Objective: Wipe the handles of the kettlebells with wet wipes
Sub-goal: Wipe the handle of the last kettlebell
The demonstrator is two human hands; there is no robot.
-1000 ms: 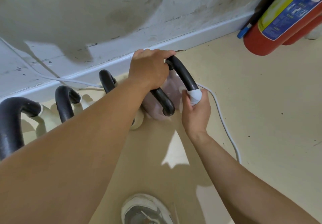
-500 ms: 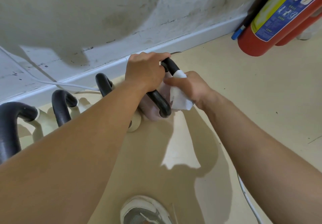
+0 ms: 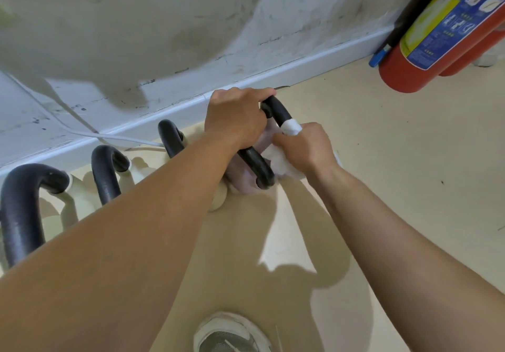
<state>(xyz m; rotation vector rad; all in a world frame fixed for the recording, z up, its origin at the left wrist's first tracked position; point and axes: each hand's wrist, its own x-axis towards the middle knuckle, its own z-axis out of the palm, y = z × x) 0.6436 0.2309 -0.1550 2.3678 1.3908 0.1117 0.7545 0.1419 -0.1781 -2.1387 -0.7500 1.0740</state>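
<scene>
A pink kettlebell (image 3: pixel 243 182) with a black looped handle (image 3: pixel 258 164) stands on the floor by the wall. My left hand (image 3: pixel 235 117) is clenched around the top of that handle. My right hand (image 3: pixel 306 145) grips a white wet wipe (image 3: pixel 291 127) wrapped around the handle's right leg, with loose wipe bunched below the palm. Three more black handles (image 3: pixel 170 139), (image 3: pixel 105 172), (image 3: pixel 20 212) of cream kettlebells stand in a row to the left.
A red fire extinguisher (image 3: pixel 426 45) with a blue and yellow label leans at the wall on the right. A white cable (image 3: pixel 120 138) runs along the skirting board. My white shoe (image 3: pixel 232 334) shows at the bottom. The floor is beige.
My right hand slid the wipe from the handle's lower right end up toward the top, then a little back down the right leg. My left hand kept its grip.
</scene>
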